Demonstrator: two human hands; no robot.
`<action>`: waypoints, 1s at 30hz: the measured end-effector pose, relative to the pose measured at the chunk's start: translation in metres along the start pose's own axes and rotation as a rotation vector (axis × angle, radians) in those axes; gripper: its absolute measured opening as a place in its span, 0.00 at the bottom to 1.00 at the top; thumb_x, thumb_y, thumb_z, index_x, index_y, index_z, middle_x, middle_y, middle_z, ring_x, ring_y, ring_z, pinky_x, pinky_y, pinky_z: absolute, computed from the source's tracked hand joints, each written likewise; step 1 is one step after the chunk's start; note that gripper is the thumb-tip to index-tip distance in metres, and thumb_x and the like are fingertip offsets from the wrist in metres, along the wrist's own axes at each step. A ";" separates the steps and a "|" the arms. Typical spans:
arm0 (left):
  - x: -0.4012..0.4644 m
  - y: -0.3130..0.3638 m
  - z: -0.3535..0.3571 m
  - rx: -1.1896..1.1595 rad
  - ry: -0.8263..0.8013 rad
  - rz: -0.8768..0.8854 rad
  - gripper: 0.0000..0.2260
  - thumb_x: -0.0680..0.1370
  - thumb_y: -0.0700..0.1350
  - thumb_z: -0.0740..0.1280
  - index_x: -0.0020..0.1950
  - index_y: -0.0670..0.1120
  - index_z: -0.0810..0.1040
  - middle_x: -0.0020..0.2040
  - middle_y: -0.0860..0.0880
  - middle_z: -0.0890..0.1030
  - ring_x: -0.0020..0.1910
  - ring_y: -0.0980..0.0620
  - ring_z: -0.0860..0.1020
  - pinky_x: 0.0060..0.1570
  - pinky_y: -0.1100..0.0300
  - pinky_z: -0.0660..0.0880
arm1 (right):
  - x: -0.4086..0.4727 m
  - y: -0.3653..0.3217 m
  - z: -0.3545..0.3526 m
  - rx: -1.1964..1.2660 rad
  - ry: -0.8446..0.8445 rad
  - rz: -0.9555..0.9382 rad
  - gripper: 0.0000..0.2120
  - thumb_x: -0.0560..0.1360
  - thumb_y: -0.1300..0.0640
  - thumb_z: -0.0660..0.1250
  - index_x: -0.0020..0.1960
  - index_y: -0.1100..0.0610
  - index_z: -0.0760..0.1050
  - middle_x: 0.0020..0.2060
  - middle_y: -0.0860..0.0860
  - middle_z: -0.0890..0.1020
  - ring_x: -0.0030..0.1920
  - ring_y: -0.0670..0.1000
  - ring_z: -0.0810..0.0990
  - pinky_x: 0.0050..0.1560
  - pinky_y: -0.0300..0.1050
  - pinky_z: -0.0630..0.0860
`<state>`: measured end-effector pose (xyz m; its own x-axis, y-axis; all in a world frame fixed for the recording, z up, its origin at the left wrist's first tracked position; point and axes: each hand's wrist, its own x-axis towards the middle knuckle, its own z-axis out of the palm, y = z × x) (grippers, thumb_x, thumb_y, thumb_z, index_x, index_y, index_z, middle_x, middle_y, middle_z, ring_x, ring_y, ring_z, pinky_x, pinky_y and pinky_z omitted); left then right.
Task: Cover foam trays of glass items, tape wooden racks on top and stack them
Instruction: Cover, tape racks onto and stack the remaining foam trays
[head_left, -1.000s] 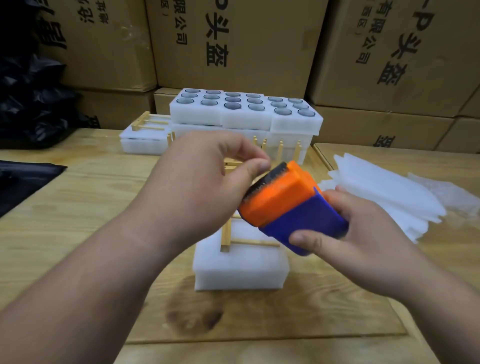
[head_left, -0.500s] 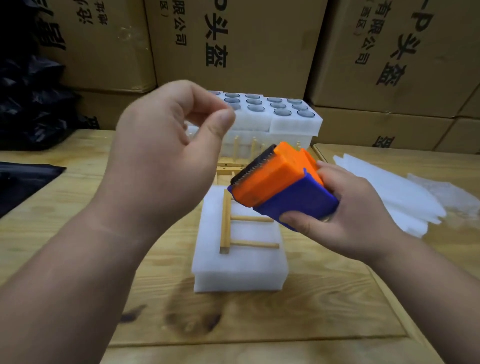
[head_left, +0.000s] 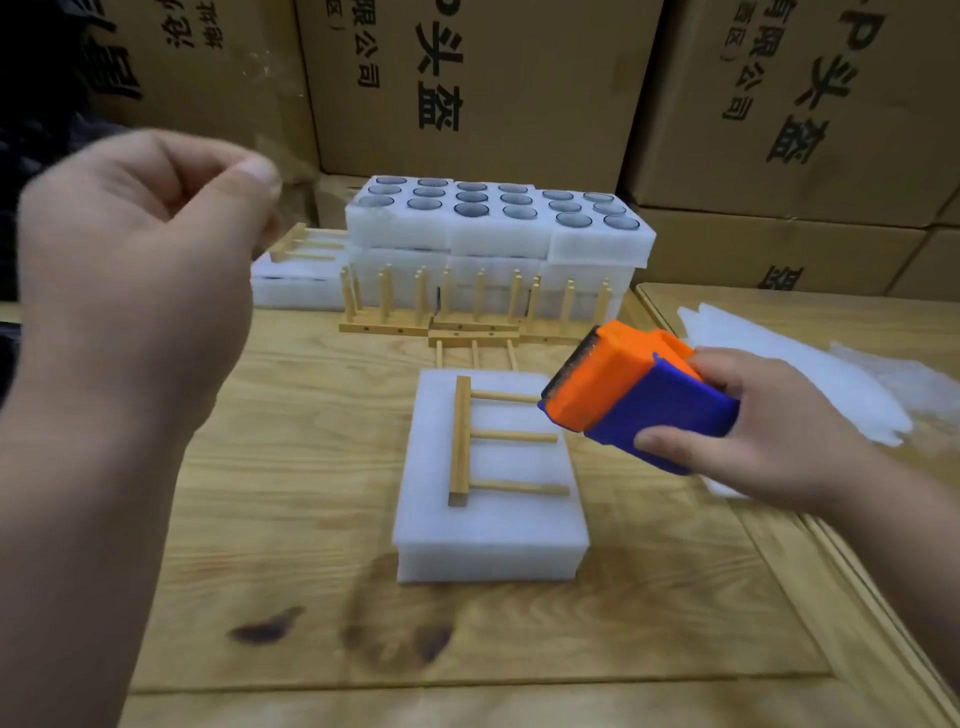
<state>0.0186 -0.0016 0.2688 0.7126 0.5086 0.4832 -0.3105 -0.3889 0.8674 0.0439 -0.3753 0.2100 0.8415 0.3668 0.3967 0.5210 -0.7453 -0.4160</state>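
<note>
A covered white foam tray (head_left: 488, 525) lies in the middle of the wooden table (head_left: 270, 519), with a wooden rack (head_left: 462, 441) flat on top. My right hand (head_left: 769, 441) grips an orange and blue tape dispenser (head_left: 634, 400) just right of the tray, above its far right corner. Up at the left, my left hand (head_left: 140, 270) pinches thumb against forefinger, and a faint strip of clear tape (head_left: 275, 156) seems to run from the pinch. It is blurred.
Stacked foam trays with glass items (head_left: 498, 218) stand at the back, with upright wooden racks (head_left: 472, 306) in front. Another taped tray (head_left: 301, 275) sits back left. Foam sheets (head_left: 810, 374) lie at the right. Cardboard boxes (head_left: 467, 78) wall the rear.
My left hand has moved from the dispenser's mouth up and to the left, pinched. My right hand has carried the dispenser right and lower, uncovering the rack on the tray.
</note>
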 end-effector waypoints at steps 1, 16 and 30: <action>-0.002 -0.003 0.002 -0.053 -0.003 -0.060 0.12 0.69 0.65 0.67 0.43 0.60 0.83 0.36 0.58 0.83 0.34 0.64 0.78 0.35 0.61 0.77 | 0.004 0.000 -0.007 0.034 -0.048 0.027 0.22 0.62 0.31 0.71 0.41 0.49 0.78 0.33 0.47 0.80 0.35 0.46 0.80 0.31 0.40 0.74; -0.058 -0.135 0.061 -0.122 -0.215 -1.000 0.07 0.79 0.45 0.71 0.43 0.44 0.79 0.31 0.50 0.78 0.20 0.55 0.73 0.20 0.66 0.68 | 0.094 0.014 -0.038 0.014 -0.466 0.268 0.28 0.62 0.29 0.68 0.35 0.56 0.82 0.29 0.54 0.83 0.28 0.48 0.78 0.34 0.44 0.72; -0.068 -0.141 0.073 0.360 -0.452 -0.677 0.06 0.75 0.47 0.69 0.51 0.49 0.76 0.32 0.45 0.84 0.30 0.44 0.82 0.32 0.56 0.78 | 0.098 0.026 -0.018 -0.093 -0.548 0.279 0.27 0.59 0.22 0.65 0.31 0.46 0.80 0.26 0.45 0.78 0.25 0.43 0.74 0.31 0.41 0.68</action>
<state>0.0599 -0.0378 0.1043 0.8755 0.3950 -0.2783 0.4294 -0.3717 0.8231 0.1376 -0.3692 0.2529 0.9081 0.3650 -0.2052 0.2767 -0.8909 -0.3603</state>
